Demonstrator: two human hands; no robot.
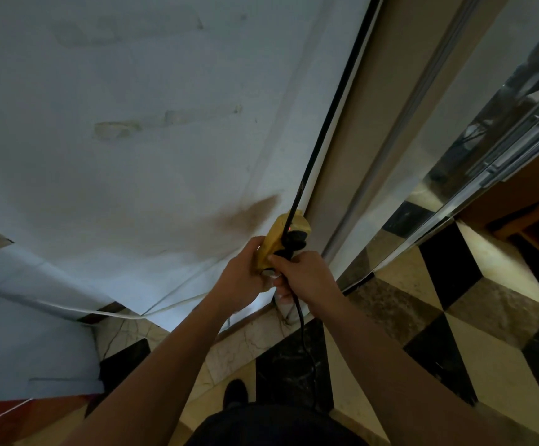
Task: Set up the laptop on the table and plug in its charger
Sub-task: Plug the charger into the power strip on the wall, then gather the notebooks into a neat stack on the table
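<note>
Both grips closed: left hand holds socket box; right hand pinches plug

Socket box against the wall, beside the door frame to its right. Left hand on the box's left side, right hand just right of it, on the plug at the box's front. Charger cable down from the right hand to the floor. Another cable up from the box along the frame edge. Cord low along the wall, left of the hands. Shoe on the floor, below the hands.
</note>
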